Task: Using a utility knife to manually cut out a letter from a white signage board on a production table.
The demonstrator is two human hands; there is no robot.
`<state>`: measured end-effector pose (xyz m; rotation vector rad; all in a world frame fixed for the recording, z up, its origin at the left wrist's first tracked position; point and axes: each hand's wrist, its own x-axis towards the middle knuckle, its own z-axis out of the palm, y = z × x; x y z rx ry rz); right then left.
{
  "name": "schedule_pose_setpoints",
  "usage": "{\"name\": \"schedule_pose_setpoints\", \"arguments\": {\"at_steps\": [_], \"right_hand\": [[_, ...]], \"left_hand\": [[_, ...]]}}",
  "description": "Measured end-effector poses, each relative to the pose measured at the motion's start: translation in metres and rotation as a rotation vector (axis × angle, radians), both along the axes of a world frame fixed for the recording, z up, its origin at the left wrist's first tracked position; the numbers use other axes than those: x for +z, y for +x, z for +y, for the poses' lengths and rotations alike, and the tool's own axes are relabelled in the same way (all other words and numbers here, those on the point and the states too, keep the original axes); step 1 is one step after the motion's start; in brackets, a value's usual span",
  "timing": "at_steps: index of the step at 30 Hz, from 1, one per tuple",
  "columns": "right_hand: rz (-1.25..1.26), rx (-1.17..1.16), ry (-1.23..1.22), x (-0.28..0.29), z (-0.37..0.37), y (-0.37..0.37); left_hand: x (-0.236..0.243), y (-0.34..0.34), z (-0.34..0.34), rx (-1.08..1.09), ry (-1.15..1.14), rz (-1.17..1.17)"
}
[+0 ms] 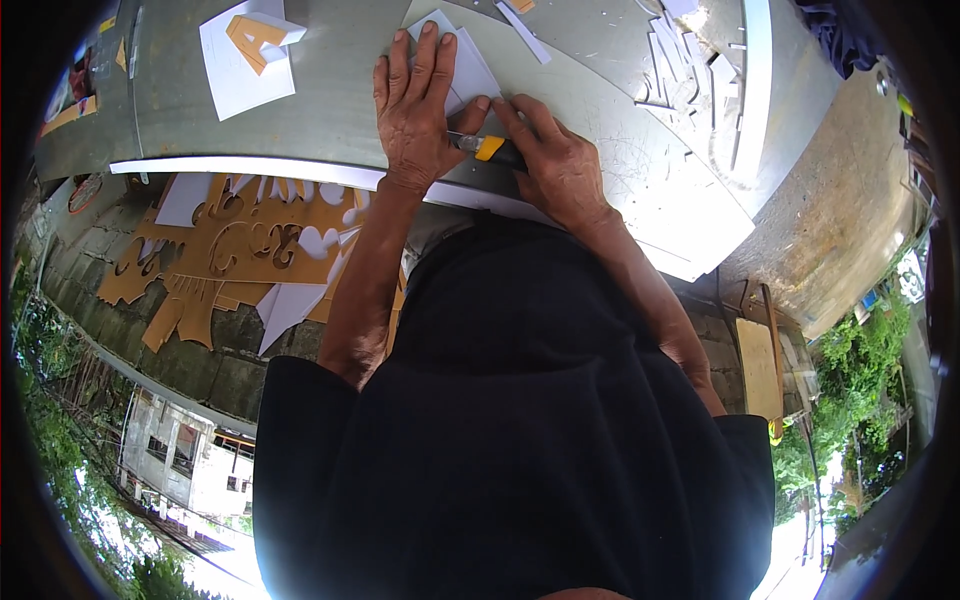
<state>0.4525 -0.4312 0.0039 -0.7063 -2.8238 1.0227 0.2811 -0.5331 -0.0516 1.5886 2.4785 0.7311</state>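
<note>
While pressed flat with fingers spread, left hand (415, 105) pins a small white foam-board piece (462, 62) to the grey worktop (330, 110), far centre of the scene. Right hand (555, 165), just right of it and touching at the thumbs, closed around a utility knife (487, 148) with yellow slider and dark body; blade tip hidden under the left thumb, so contact with the board cannot be told.

Step in hand, by judgement: cutting or trimming the white piece along its near edge, hold-down and blade both in place.

Next move, by judgement: calls for steady downward pressure from the flat hand, fingers kept clear of the blade line, and a controlled draw of the knife along the edge without letting the piece slide.

Also present:
- white sheet bearing an orange cut-out letter (250, 40), far left on the worktop, well apart from the hands.
- heap of white offcut strips (690, 70), far right on the worktop.
- long white board edge (250, 170) along the near rim of the worktop.
- orange ornamental cut-out panel (230, 250) with white scraps, lower left, below the worktop rim.
- dark garment (520, 420) filling the near centre.
- wooden board (758, 370), near right.
</note>
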Motion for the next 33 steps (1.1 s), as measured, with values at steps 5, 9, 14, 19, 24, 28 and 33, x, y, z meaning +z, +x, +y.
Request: {"name": "schedule_pose_setpoints", "arguments": {"at_steps": [5,9,14,19,24,28,33], "right_hand": [[0.019,0.003,0.013,-0.0035,0.0000,0.0007],[0.025,0.007,0.020,-0.0030,-0.0001,0.0006],[0.030,0.016,0.024,-0.0035,0.0005,0.0010],[0.031,0.018,0.027,-0.0046,0.0009,0.0013],[0.021,0.020,0.022,-0.0044,0.0007,0.0019],[0.032,0.020,0.025,-0.0063,0.0002,0.0020],[0.036,0.019,0.028,-0.0061,-0.0002,0.0018]], "left_hand": [[-0.0012,-0.0004,0.0006,-0.004,0.012,0.010],[-0.0009,0.0001,0.0008,-0.002,0.017,0.011],[-0.0016,-0.0003,0.0005,-0.004,0.020,0.013],[0.0003,-0.0018,0.0010,-0.025,0.015,0.016],[0.0017,-0.0003,0.0010,-0.022,0.009,0.010],[0.0017,-0.0013,0.0005,-0.025,0.011,0.010],[0.0026,-0.0016,0.0004,-0.032,0.014,0.011]]}}
